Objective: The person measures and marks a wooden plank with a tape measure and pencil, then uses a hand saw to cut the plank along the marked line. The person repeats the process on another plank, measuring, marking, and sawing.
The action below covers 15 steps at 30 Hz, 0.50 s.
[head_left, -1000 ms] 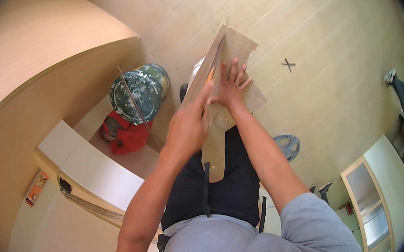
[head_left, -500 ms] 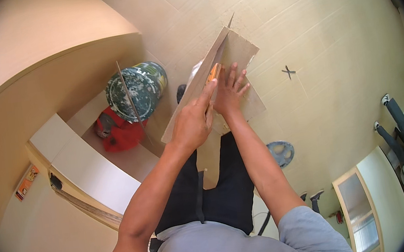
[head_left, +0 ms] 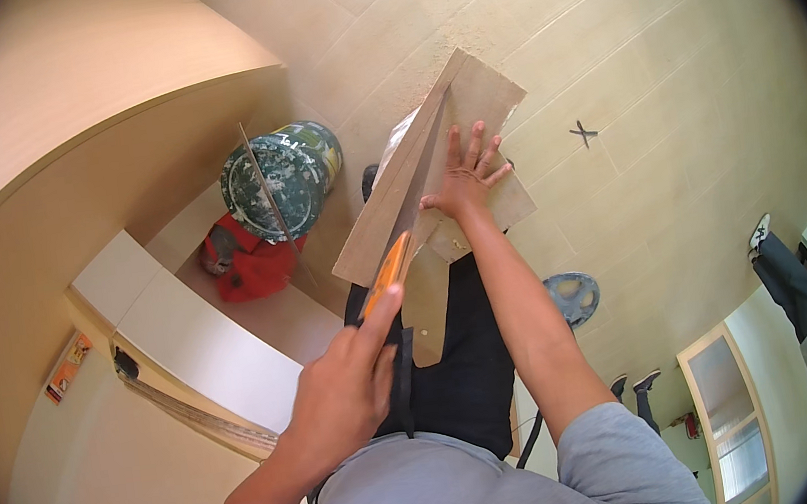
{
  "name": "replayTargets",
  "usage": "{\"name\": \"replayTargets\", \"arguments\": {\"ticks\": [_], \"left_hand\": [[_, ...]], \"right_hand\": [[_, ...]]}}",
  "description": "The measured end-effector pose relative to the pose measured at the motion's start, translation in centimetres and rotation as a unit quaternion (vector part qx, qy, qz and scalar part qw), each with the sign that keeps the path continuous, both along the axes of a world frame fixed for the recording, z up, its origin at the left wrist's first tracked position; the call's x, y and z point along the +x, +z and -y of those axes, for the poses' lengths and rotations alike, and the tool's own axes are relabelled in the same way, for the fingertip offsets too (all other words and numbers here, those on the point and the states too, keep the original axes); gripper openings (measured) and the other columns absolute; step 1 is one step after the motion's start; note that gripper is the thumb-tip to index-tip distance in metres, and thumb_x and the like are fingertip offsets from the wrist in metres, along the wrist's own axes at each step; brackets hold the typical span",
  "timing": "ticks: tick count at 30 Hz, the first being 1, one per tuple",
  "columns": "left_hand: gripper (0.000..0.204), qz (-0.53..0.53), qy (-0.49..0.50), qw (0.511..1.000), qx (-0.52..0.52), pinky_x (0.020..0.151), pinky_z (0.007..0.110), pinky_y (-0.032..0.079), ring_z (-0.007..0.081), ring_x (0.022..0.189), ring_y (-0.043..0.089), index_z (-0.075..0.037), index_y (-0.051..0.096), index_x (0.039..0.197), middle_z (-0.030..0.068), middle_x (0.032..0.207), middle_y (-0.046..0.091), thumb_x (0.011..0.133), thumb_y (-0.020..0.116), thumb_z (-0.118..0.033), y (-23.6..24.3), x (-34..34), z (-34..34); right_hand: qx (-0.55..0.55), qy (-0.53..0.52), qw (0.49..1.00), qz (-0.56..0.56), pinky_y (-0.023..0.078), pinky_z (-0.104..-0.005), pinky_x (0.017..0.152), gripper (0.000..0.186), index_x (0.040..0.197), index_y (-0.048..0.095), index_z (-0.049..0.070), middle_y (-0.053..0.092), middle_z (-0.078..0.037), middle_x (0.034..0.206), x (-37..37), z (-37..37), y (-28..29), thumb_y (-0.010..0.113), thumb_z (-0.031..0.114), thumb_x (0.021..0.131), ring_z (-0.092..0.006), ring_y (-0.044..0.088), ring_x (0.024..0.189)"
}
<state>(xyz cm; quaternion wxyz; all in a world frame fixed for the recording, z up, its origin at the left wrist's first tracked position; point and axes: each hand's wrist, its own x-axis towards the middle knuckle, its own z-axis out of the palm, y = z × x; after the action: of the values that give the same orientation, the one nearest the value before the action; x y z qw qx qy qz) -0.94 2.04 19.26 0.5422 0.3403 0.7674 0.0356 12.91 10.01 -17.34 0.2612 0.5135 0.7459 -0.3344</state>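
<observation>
My left hand (head_left: 344, 385) grips the orange handle of a handsaw (head_left: 388, 279) close in front of my body. The saw's grey blade slants up and away across a light brown wooden board (head_left: 363, 249), its far end near the board's far corner. My right hand (head_left: 466, 184) lies on the board to the right of the blade, fingers spread, pressing nothing but the wood. The thumb points toward the blade. What supports the board is mostly hidden beneath it. My dark trouser legs show below its near edge.
To the left stands a paint-splashed bucket (head_left: 273, 187) with a thin strip across it, beside a red cloth or bag (head_left: 249, 266). White and wooden panels (head_left: 191, 323) line the left. A grey disc (head_left: 573, 299) lies on the tiled floor. Another person (head_left: 798, 304) is at far right.
My left hand has drawn the saw back toward my body, so more of the blade shows over the board. My right hand stays spread on the board.
</observation>
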Motion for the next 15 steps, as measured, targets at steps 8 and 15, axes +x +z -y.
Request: {"name": "replayTargets", "arguments": {"ticks": [8, 15], "left_hand": [[0.072, -0.014, 0.019, 0.983, 0.18, 0.075, 0.053, 0.052, 0.0491, 0.082, 0.065, -0.02, 0.04, 0.158, 0.0284, 0.093, 0.067, 0.092, 0.059, 0.0, -19.4, -0.7, -3.9], [0.071, -0.013, -0.004, 0.997, 0.072, 0.074, 0.055, 0.051, 0.0462, 0.086, 0.067, -0.021, 0.042, 0.157, 0.0243, 0.101, 0.068, 0.093, 0.061, 0.0, -5.9, 1.1, 1.3]], "right_hand": [[0.013, 0.011, 1.0, 0.016, 0.0, -0.0865, 0.109, 0.166, 0.167, -0.012, 0.025, -0.028, -0.017, 0.17, 0.1, -0.7, -0.1, 0.098, 0.058, 0.047, -0.0525, -0.025, 0.153], [-0.011, 0.006, 1.0, 0.023, 0.0, -0.0865, 0.109, 0.168, 0.167, -0.013, 0.025, -0.03, -0.017, 0.169, -0.2, 0.4, 0.0, 0.098, 0.06, 0.046, -0.0517, -0.026, 0.153]]}}
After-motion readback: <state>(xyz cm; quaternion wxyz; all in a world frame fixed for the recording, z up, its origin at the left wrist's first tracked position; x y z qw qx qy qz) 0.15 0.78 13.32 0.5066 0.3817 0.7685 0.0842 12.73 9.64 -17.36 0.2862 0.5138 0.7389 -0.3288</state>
